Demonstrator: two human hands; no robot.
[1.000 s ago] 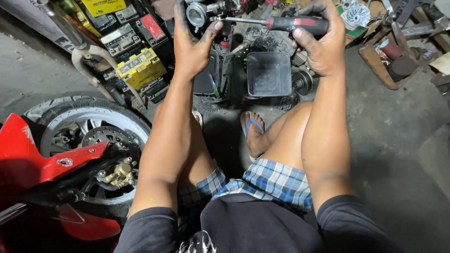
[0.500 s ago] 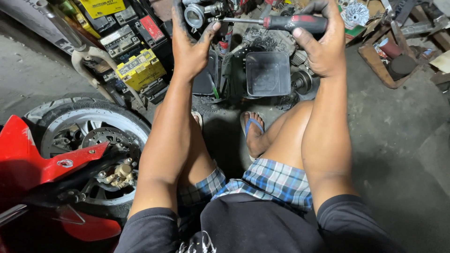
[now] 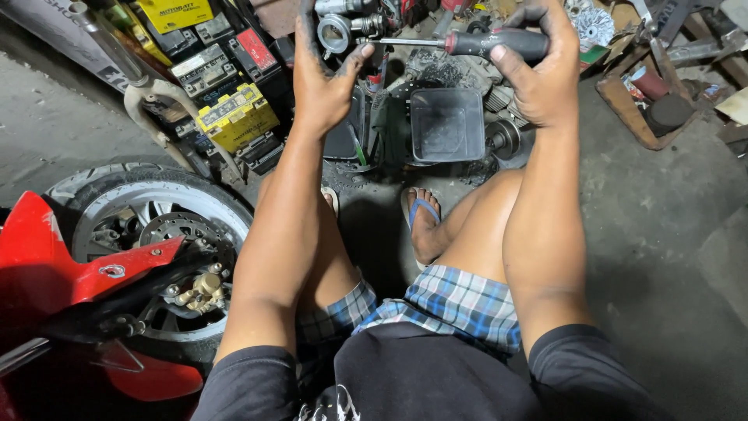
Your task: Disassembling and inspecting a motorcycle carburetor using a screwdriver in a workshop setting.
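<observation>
— Black and red, that handle: the right hand (image 3: 538, 74) is wrapped around the grip of a screwdriver (image 3: 499, 40), fingers curled over the top and the thumb pressed against the near side.

— And the shaft?

— It runs level to the left, its tip reaching a round metal part (image 3: 336, 30) near the top edge. The left hand (image 3: 323, 78) is at that part, grease-dark fingers up beside it and the thumb stretched toward the shaft; whether it truly clamps the part cannot be told, since the fingertips are cut off by the frame.

— What lies below the hands?

— A square black plastic tub (image 3: 446, 125) on the concrete floor, just beyond the person's sandalled foot (image 3: 422, 222). To the left stand stacked batteries (image 3: 234, 117), and nearer, a motorcycle front wheel (image 3: 148, 234) with a red fender (image 3: 70, 257).
</observation>
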